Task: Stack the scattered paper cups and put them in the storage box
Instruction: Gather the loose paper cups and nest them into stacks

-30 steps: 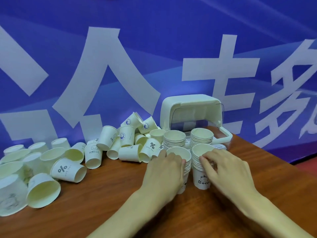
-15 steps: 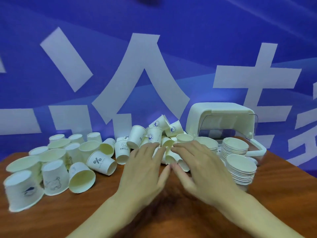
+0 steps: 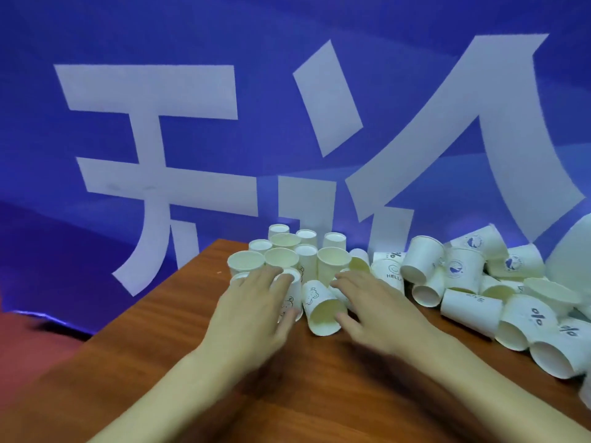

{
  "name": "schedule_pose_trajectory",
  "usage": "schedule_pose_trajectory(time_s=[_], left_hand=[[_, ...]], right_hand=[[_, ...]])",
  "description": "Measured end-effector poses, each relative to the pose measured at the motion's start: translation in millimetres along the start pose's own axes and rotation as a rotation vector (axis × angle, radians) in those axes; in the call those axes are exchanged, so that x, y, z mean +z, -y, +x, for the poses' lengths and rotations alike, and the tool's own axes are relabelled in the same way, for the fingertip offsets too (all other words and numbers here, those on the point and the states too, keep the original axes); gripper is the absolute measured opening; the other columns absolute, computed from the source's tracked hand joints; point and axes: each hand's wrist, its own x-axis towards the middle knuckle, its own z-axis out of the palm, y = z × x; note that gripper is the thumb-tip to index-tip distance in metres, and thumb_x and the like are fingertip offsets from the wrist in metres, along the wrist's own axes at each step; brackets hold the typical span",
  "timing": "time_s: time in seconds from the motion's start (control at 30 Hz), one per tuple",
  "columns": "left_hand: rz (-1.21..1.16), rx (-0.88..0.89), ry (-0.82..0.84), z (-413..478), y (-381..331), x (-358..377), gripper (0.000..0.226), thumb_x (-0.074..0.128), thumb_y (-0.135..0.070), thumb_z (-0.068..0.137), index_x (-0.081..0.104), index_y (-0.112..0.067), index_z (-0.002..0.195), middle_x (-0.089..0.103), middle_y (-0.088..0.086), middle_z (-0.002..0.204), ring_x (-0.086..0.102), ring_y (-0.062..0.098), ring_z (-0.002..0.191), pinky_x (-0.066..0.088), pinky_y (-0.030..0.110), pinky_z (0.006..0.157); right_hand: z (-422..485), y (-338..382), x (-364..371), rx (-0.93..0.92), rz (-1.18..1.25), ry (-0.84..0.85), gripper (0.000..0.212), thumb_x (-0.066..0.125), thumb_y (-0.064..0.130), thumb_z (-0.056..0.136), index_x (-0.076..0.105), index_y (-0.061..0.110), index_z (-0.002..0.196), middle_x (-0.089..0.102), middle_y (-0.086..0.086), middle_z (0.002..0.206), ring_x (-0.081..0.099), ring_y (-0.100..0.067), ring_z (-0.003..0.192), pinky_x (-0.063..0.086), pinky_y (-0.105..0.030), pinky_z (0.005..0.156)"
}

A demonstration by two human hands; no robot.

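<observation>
Both left hand (image 3: 252,311) and right hand (image 3: 374,310) are lying open, gripping nothing. Tipped cup (image 3: 319,310) at twelve o'clock is probably needing mouth-up nesting.

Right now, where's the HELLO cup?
Head view, right of centre: the HELLO cup sits just beyond the right hand, left of a tipped cup.

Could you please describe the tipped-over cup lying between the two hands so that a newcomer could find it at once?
On the wooden table, find the left hand and right hand among the cups. Between them is one paper cup with a cartoon drawing. Unlike the upright cups behind, it lies on its side, open mouth towards the camera.
</observation>
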Motion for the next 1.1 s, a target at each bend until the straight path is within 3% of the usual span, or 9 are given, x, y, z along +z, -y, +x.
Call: schedule_pose_trajectory(time_s=[0.27, 0.47, 0.53, 0.7, 0.8, 0.9, 1.0, 1.1], left_hand=[[0.020, -0.101, 0.072, -4.4, 51.6, 13.4, 0.044, 0.057, -0.043, 0.087, 0.055, -0.024, 0.127, 0.055, -0.005, 0.130, 0.053, 0.021, 0.118, 0.049, 0.035, 0.081], [-0.039, -0.127, 0.061, -9.6, 55.7, 27.4, 0.031, 0.057, -0.041, 0.085, 0.052, -0.028, 0.112, 0.049, -0.012, 0.129, 0.048, 0.015, 0.119, 0.053, 0.033, 0.073], [-0.098, -0.155, 0.033, -11.1, 56.3, 28.1, 0.028, 0.061, -0.039, 0.083, 0.049, -0.030, 0.107, 0.046, -0.013, 0.132, 0.046, 0.012, 0.121, 0.053, 0.031, 0.072], [-0.178, -0.201, 0.021, -14.9, 53.1, 19.5, 0.030, 0.064, -0.041, 0.082, 0.036, -0.035, 0.090, 0.048, -0.015, 0.094, 0.052, 0.008, 0.075, 0.047, 0.024, 0.057], [-0.185, -0.175, -0.039, -18.4, 47.3, 10.3, 0.035, 0.067, -0.043, 0.080, 0.037, -0.035, 0.096, 0.044, -0.016, 0.094, 0.049, 0.008, 0.080, 0.050, 0.029, 0.058], [-0.109, -0.104, -0.008, -22.8, 36.7, 3.4, 0.057, 0.070, -0.054, 0.073, 0.039, -0.034, 0.116, 0.040, -0.014, 0.110, 0.048, 0.010, 0.097, 0.050, 0.030, 0.058], [-0.064, -0.092, -0.001, -28.1, 24.3, 0.9, 0.066, 0.051, -0.082, 0.071, 0.042, -0.037, 0.118, 0.043, -0.017, 0.112, 0.050, 0.005, 0.097, 0.049, 0.027, 0.057], [-0.108, -0.124, -0.087, -28.7, 20.8, 1.3, 0.057, 0.035, -0.079, 0.085, 0.039, -0.037, 0.123, 0.049, -0.017, 0.112, 0.058, 0.005, 0.091, 0.047, 0.026, 0.055]], right_hand=[[25.5, 21.1, 13.4, -0.048, -0.028, 0.023, 0.045, 0.047, 0.037, 0.092, 0.051, 0.024, 0.135, 0.050, 0.009, 0.140, 0.043, -0.015, 0.130, 0.046, -0.038, 0.096], [28.7, 18.1, 20.6, -0.064, -0.093, 0.007, 0.028, 0.045, 0.029, 0.095, 0.059, 0.030, 0.119, 0.057, 0.014, 0.123, 0.051, -0.015, 0.114, 0.049, -0.035, 0.073], [27.7, 18.4, 19.3, -0.053, -0.087, -0.018, 0.026, 0.045, 0.030, 0.098, 0.061, 0.032, 0.118, 0.059, 0.014, 0.118, 0.053, -0.014, 0.111, 0.050, -0.037, 0.071], [19.4, 26.6, 3.1, -0.047, -0.034, -0.138, 0.025, 0.045, 0.037, 0.094, 0.067, 0.033, 0.106, 0.069, 0.012, 0.100, 0.064, -0.017, 0.094, 0.051, -0.037, 0.066], [20.0, 32.9, -8.7, 0.053, 0.112, -0.182, 0.022, 0.049, 0.033, 0.088, 0.070, 0.032, 0.097, 0.070, 0.008, 0.086, 0.063, -0.020, 0.080, 0.052, -0.036, 0.063], [23.6, 35.7, -17.6, 0.189, 0.219, 0.002, 0.026, 0.054, 0.028, 0.086, 0.072, 0.030, 0.103, 0.071, 0.006, 0.092, 0.064, -0.019, 0.086, 0.057, -0.039, 0.072], [20.9, 37.1, -18.4, 0.231, 0.122, -0.009, 0.028, 0.054, 0.044, 0.089, 0.069, 0.028, 0.106, 0.071, 0.008, 0.097, 0.064, -0.021, 0.093, 0.056, -0.040, 0.077], [7.4, 43.0, -18.7, 0.170, 0.009, -0.147, 0.042, 0.043, 0.063, 0.090, 0.067, 0.031, 0.102, 0.068, 0.007, 0.100, 0.060, -0.023, 0.096, 0.051, -0.037, 0.075]])
